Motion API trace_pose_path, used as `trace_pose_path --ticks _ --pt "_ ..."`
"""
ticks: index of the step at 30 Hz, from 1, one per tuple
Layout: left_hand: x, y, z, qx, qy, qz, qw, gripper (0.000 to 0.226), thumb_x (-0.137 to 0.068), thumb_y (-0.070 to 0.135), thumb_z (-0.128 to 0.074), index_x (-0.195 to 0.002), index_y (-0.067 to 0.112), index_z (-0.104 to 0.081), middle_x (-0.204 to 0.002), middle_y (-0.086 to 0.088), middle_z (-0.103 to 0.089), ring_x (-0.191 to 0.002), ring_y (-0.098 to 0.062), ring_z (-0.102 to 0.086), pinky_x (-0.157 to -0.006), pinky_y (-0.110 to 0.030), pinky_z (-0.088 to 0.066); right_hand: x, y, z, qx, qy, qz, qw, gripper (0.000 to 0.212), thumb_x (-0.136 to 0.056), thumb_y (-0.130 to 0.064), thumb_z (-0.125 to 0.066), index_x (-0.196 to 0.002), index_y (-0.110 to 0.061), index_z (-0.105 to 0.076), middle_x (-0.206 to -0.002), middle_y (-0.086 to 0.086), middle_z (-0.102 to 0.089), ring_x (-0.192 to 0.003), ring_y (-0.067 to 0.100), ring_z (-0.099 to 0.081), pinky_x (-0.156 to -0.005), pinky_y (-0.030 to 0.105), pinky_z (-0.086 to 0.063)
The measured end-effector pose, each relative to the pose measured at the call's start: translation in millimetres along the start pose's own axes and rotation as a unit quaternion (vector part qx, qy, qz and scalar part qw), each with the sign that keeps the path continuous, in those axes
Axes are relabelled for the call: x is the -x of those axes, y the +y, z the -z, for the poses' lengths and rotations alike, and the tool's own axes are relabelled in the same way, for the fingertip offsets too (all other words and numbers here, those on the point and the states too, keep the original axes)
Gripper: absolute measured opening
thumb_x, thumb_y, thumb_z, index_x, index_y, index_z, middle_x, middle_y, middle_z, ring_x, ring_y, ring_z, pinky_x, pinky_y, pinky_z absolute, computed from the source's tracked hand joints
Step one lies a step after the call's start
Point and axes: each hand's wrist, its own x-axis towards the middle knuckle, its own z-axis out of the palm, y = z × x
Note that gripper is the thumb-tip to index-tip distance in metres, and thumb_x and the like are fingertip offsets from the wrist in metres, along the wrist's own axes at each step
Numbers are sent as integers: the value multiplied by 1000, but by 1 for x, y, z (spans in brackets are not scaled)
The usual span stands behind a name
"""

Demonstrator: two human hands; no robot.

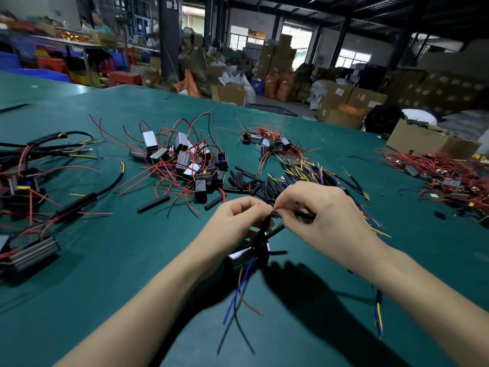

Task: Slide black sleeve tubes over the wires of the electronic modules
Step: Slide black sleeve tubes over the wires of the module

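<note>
You are mid-threading: your left hand (pixel 239 217) and right hand (pixel 315 210) both pinch a black sleeve tube (pixel 266 224) with curled fingers, raised above the bench (pixel 148 260), over a module (pixel 247 256) (its blue and red wires dangle below). Next, likely steady the wires and slide the tube down.

green table (pixel 92 260), stacked cardboard boxes (pixel 277 56), bright windows (pixel 352 58)
</note>
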Motion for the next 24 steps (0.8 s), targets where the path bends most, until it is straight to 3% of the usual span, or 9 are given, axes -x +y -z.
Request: trace_pose_path --ticks 3,6,10,12,13,15,21,24 --pt "-3 1 -1 5 -3 41 999 14 -78 25 -63 -69 15 -65 -66 -1 -63 -63 -15 -54 -60 -25 -42 -1 -4 4 107 4 88 990 16 -86 -17 -49 -79 -15 -63 -74 -2 -59 -64 21 -55 -46 32 -44" --pt "-6 1 1 11 -13 66 998 24 -86 18 -57 -62 19 -61 -61 0 -59 -62 -16 -56 -60 -25 -41 -1 -4 3 183 -7 163 969 19 -86 -14 -46 -75 -12 -61 -71 3 -56 -60 23 -55 -42 29 -37" --pt "-1 -2 0 -51 11 -58 997 15 -92 12 -57 -78 17 -57 -62 3 -61 -58 -14 -57 -60 -23 -46 -2 -6 0 0 -38 -11 999 6 -83 -12 -59 -79 -17 -60 -72 -9 -56 -63 13 -50 -55 35 -45" --pt "2 -3 -1 -94 21 -127 987 9 -93 11 -56 -84 12 -57 -64 3 -62 -61 -13 -58 -63 -21 -48 -5 -3 1 -105 -42 -75 991 9 -81 -9 -63 -74 -16 -62 -58 -16 -54 -54 5 -46 -53 21 -38" --pt "3 -3 -2 -113 21 -150 982 7 -92 11 -58 -85 10 -58 -66 1 -62 -62 -13 -59 -64 -22 -49 -6 -2 2 -138 -46 -95 985 10 -80 -6 -64 -73 -13 -64 -51 -19 -52 -49 3 -45 -50 12 -33" --pt "4 -2 -2 -171 21 -182 968 2 -86 9 -61 -85 11 -61 -71 0 -65 -65 -11 -61 -66 -22 -50 -8 1 4 -184 -70 -126 972 12 -80 -1 -63 -72 -10 -66 -44 -20 -50 -42 0 -42 -46 7 -30" --pt "7 -3 -3 -280 42 -239 929 12 -79 1 -67 -80 13 -67 -71 5 -68 -64 -1 -60 -67 -15 -49 -8 11 4 -267 -123 -196 936 15 -83 -3 -64 -72 -12 -66 -52 -12 -55 -44 -3 -43 -47 9 -32" --pt "6 -2 -2 -289 47 -223 930 13 -80 4 -68 -77 17 -67 -69 5 -67 -62 0 -58 -67 -14 -48 -8 13 6 -294 -150 -207 921 14 -86 -4 -63 -75 -12 -66 -50 -12 -56 -42 -2 -42 -43 9 -32"
